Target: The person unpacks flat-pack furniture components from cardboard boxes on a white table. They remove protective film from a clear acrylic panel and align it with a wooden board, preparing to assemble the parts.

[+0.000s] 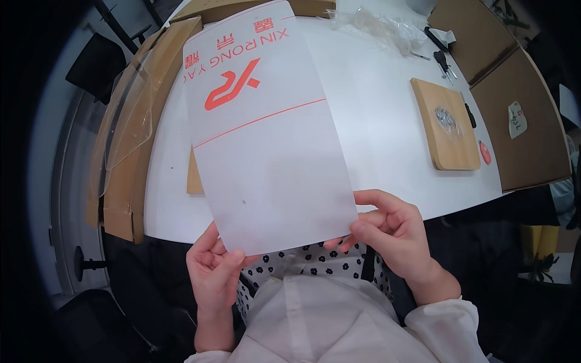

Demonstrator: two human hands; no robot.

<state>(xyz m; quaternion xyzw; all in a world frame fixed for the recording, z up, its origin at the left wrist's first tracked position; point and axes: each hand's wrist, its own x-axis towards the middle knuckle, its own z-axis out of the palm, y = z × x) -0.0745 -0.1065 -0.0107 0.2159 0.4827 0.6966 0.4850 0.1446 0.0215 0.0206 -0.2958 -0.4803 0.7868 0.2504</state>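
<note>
A stiff, flat rectangular panel point(272, 175), white with red print and a red line across it, is raised above the near edge of the table. My left hand point(215, 272) pinches its near left corner, thumb on top and fingers curled beneath. At the near right corner, my right hand point(390, 233) has its thumb on the edge and other fingers behind it. The panel slants away from me and its far end reaches the top of the view. Part of a light wooden piece point(194, 172) shows from under its left side.
On the white table point(381, 121), a wooden board point(451, 154) bears a clear bag of small metal parts point(446, 121). Screwdrivers point(445, 65) and a red tool point(485, 152) lie near an open cardboard box point(520, 121). Crumpled plastic point(387, 30) lies behind; long cardboard point(130, 181) lines the left.
</note>
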